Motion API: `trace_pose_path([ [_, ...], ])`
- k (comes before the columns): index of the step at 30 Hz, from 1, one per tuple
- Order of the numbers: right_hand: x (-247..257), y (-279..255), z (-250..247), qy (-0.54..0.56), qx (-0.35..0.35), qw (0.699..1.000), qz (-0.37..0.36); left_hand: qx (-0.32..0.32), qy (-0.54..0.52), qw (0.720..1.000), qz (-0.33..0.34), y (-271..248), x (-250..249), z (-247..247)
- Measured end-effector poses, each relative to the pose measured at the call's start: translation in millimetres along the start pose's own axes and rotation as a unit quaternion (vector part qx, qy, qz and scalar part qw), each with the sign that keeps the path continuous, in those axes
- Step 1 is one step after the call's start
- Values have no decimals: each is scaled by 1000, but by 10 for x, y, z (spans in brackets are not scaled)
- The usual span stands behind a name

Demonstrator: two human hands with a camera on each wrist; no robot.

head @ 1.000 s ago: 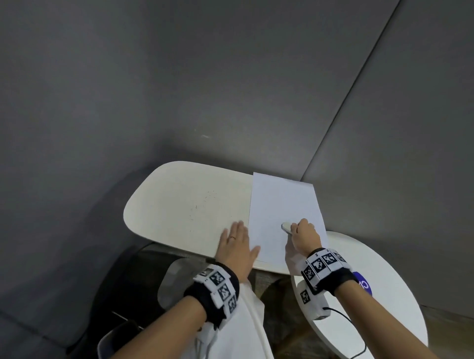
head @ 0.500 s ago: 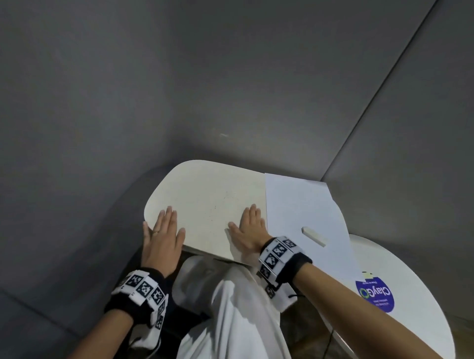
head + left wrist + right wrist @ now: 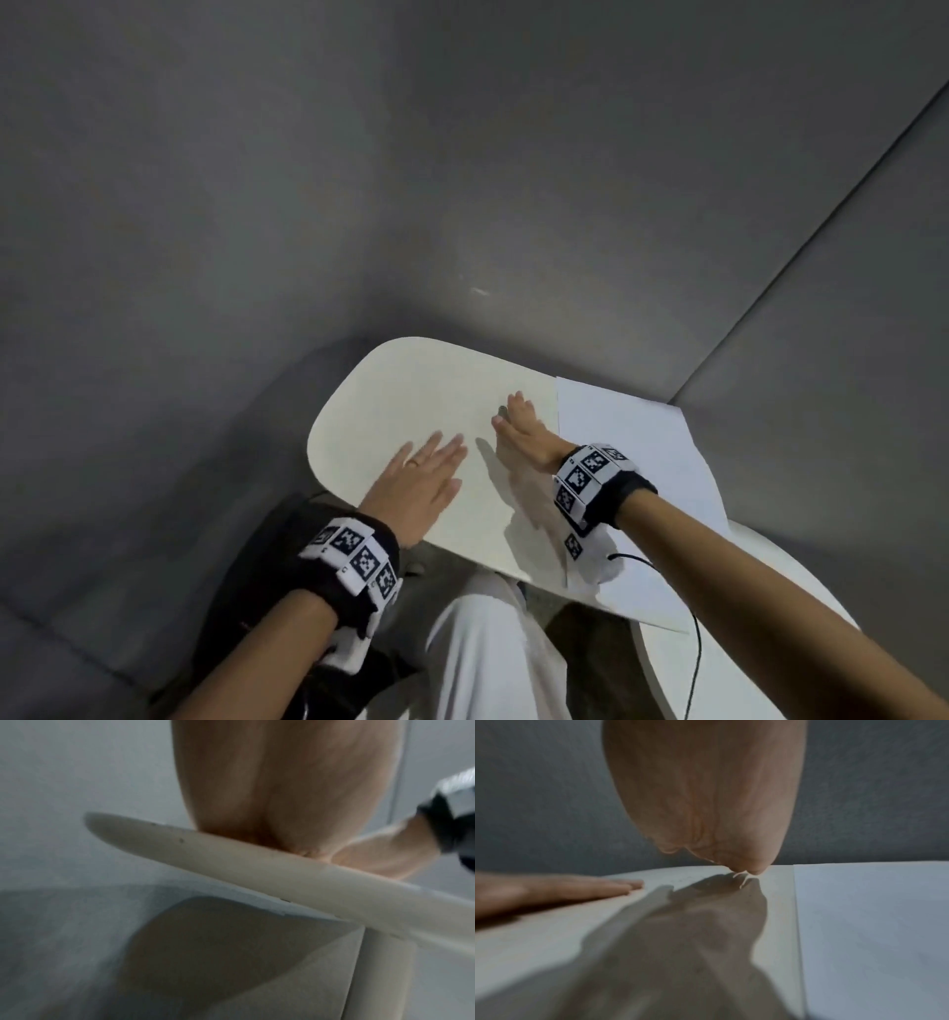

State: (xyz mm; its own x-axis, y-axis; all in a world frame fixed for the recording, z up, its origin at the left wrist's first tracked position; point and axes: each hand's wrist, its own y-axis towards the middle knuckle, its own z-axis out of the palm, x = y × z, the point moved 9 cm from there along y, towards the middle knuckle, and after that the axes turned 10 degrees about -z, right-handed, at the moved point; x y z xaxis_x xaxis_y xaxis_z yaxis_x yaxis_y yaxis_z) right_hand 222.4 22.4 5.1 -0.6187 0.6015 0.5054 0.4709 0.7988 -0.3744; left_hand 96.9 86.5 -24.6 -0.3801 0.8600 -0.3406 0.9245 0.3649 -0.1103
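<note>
We rest our left hand flat on the cream tabletop, fingers straight, released and holding nothing. Our right hand stands tilted beside it, palm lifted, its straight fingertips touching the tabletop, likewise empty. A white sheet of paper lies just to the right of the right fingers, clear of the fingertips and well right of the left fingers
</note>
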Motion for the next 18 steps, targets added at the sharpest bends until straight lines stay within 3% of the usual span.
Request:
trace_pose_path([
  [2, 16, 192, 11, -85, 21, 996, 2, 9, -117, 992, 37, -28, 4, -96],
  [5, 178, 273, 251, -188, 62, 978, -60, -42, -207, 977, -34, 62, 437, -300],
  [9, 352, -197, 708, -116, 190, 951, -216, -48, -129, 976, -170, 256, 929, -307],
  [11, 292, -125, 397, -43, 129, 969, -208, -43, -44, 979, -194, 315, 889, -274],
  [12, 216, 14, 169, -26, 73, 980, -182, -44, -19, 983, -176, 325, 778, -261],
  [14, -9, 304, -211, -15, 1, 995, -103, -37, -16, 997, -62, 289, 435, -193],
  [16, -154, 568, -332, -41, 10, 998, -42, -13, -44, 997, 56, 178, 168, -123],
  [18, -125, 739, -242, -116, 39, 992, -22, -15, -133, 988, 76, 139, 192, -175],
])
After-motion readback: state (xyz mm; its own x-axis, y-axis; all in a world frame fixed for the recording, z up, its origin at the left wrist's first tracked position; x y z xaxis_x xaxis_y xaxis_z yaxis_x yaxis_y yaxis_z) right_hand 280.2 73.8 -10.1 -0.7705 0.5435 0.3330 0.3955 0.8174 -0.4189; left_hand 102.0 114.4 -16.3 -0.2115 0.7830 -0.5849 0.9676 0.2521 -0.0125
